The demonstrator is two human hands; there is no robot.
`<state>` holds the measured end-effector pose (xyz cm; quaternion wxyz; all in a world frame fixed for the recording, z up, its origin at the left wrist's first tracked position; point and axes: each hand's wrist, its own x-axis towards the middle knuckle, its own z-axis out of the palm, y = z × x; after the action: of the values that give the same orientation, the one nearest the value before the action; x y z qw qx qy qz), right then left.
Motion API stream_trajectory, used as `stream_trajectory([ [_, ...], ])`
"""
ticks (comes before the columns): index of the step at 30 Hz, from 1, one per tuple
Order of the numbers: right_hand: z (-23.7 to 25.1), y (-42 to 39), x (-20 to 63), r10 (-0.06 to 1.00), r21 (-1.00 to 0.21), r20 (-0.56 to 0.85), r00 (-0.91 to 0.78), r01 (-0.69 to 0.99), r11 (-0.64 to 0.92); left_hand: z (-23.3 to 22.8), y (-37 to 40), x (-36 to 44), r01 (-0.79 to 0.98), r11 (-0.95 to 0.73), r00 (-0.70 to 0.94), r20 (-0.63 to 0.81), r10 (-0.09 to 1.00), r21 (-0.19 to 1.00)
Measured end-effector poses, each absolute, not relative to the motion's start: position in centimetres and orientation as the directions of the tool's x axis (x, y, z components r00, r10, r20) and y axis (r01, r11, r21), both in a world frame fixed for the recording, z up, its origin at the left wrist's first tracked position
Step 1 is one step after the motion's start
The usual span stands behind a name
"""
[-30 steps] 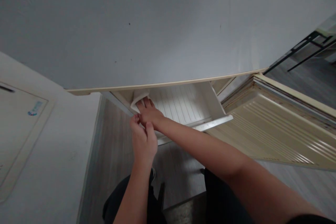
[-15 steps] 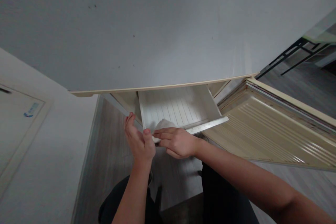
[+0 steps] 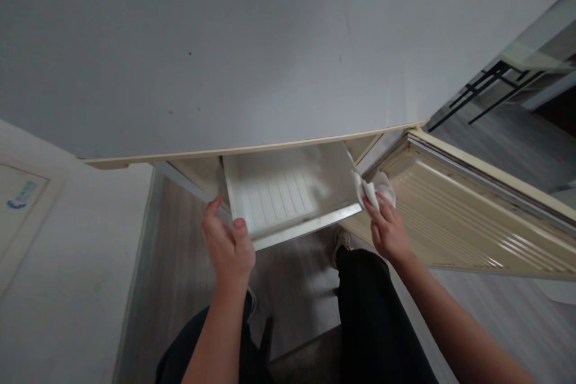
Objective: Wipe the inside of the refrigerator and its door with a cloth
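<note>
Overhead, a broad white appliance top (image 3: 288, 42) filled most of the view, its cream front edge running left to right above the opening. To the right hung the open door (image 3: 472, 216), its ribbed cream inner liner facing up and toward the person. Grey wood-look flooring (image 3: 180, 264) showed beneath, with the person's dark trousers (image 3: 373, 312) below the hands, and a pale wall panel (image 3: 45, 240) stood off to the left.

Between the two hands sat the white drawer (image 3: 279, 198), pulled partway out, its ribbed bottom bare and its long axis running left to right along the metal-looking front lip. The left hand (image 3: 227, 243) was at the drawer's near left corner, fingers loosely curled with the thumb up against the rim; whether it truly gripped the rim or only rested against it could not be told. The right hand (image 3: 387, 231) was at the opposite, right end, just beside the drawer's right wall, fingers closed around a crumpled white cloth (image 3: 375, 189). The cloth lay above the fingertips, pressed near the drawer's right front corner, where it met the door liner. Of the two, the right hand was plainly the nearer to the cloth, well apart from the left.
</note>
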<state>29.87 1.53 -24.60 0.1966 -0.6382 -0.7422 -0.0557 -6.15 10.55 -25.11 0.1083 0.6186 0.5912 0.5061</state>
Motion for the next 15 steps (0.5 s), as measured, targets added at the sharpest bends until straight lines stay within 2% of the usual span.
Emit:
stream_trajectory([
  [2, -25.3, 1.2, 29.2, 0.909, -0.197, 0.414, -0.047, 0.97, 0.14, -25.2, 10.6, -6.2, 0.628, -0.263, -0.211, 0.485, 0.849, 0.733],
  [5, -25.8, 1.0, 23.8, 0.899, -0.253, 0.433, -0.068, 0.948, 0.194, -25.1, 10.6, -6.1, 0.638, -0.232, -0.219, 0.462, 0.859, 0.734],
  [8, -26.0, 1.1, 15.7, 0.903, -0.317, 0.378, -0.202, 0.889, 0.331, -24.9, 10.5, -6.0, 0.612, -0.229, -0.228, 0.446, 0.865, 0.757],
  [11, -26.2, 1.8, 8.8, 0.863, -0.353, 0.337, -0.377, 0.799, 0.487, -25.0, 10.8, -6.2, 0.502, -0.216, -0.255, 0.382, 0.888, 0.838],
  [15, -27.1, 3.2, 5.4, 0.81, -0.33, 0.341, -0.477, 0.746, 0.578, -25.6, 11.4, -6.8, 0.377, -0.166, -0.318, 0.296, 0.901, 0.911],
])
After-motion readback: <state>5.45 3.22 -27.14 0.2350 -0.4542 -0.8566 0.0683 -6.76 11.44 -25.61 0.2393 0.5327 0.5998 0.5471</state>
